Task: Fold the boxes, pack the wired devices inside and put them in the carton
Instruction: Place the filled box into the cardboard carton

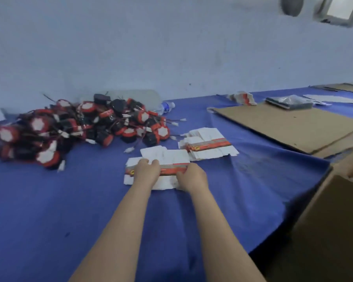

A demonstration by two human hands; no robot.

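Head view. Left hand and right hand both grip the banded stack of flat boxes, frame centre. Risk: if the band slips off unevenly, the blanks fan out and crease. Wired devices are heaped upper left; carton is lower right.

The wall is plain, pale blue-white, and runs behind the full width of the surface. A blue cloth covers the surface and is wrinkled toward the right edge. At upper right is a blurred, light-framed window. Lighting is even and diffuse.
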